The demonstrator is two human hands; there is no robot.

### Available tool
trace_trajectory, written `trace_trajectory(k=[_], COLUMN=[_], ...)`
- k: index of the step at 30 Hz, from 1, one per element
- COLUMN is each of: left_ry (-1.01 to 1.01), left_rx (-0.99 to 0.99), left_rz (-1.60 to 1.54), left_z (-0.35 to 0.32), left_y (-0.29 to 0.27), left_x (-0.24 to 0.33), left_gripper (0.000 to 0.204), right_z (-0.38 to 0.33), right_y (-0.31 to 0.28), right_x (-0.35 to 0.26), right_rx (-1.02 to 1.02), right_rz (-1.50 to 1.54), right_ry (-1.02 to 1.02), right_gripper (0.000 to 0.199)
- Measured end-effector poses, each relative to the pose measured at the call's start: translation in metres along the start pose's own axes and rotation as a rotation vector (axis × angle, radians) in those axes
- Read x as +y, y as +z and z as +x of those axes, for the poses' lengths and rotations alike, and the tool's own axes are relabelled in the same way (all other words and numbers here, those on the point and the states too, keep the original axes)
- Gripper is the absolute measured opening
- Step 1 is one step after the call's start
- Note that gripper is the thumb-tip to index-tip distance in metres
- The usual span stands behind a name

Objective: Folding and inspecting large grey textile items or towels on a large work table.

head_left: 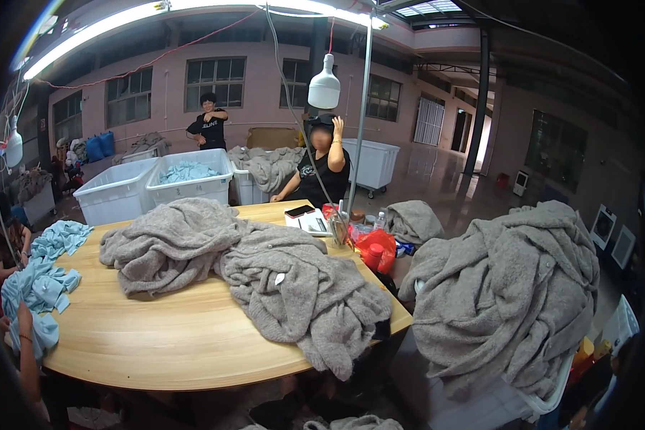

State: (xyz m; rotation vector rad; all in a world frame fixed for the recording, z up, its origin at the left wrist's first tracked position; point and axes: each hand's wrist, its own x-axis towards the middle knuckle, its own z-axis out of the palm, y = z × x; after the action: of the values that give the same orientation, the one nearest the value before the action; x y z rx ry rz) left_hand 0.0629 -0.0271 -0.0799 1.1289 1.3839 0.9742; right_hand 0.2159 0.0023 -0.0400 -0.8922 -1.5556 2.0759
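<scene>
Grey cloth [362, 423] shows at the lower edge, but the person's own hands are out of view, so I cannot tell whether they are spread, pressed together or pinching anything, nor which is nearer. Blue garments [41, 281] lie at left by a co-worker's hand [25, 319]; then two grey garments [304, 283] touch on the surface [165, 337], straight ahead, the right one's long axis slanting down rightward past the near edge. Rightmost, a grey pile [509, 287] fills a bin [473, 412].
</scene>
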Motion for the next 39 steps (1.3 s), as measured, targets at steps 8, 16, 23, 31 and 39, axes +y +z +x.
trace_trajectory(k=[8, 16, 23, 31, 39], left_ry=[-0.386, -0.493, -0.468, -0.36, -0.419], left_rx=[-0.233, -0.285, -0.055, -0.133, -0.091], left_rz=[-0.467, -0.71, -0.759, -0.675, -0.865], left_z=[-0.014, -0.006, 0.002, -0.005, 0.009], left_y=[-0.013, -0.026, -0.025, -0.035, -0.039], left_x=[0.038, 0.035, 0.033, 0.047, 0.017], left_gripper=[0.004, 0.011, 0.013, 0.012, 0.017], right_z=[-0.006, -0.012, -0.013, -0.038, -0.038], right_y=[0.011, -0.003, -0.066, -0.036, -0.058], right_x=[-0.01, -0.01, 0.072, -0.051, -0.022], right_rx=[-0.104, 0.06, 0.23, 0.218, 0.275], right_rz=[0.239, 0.02, -0.294, -0.003, -1.019], right_ry=[0.024, -0.105, 0.071, 0.09, 0.032], right_gripper=[0.012, 0.025, 0.006, 0.008, 0.018])
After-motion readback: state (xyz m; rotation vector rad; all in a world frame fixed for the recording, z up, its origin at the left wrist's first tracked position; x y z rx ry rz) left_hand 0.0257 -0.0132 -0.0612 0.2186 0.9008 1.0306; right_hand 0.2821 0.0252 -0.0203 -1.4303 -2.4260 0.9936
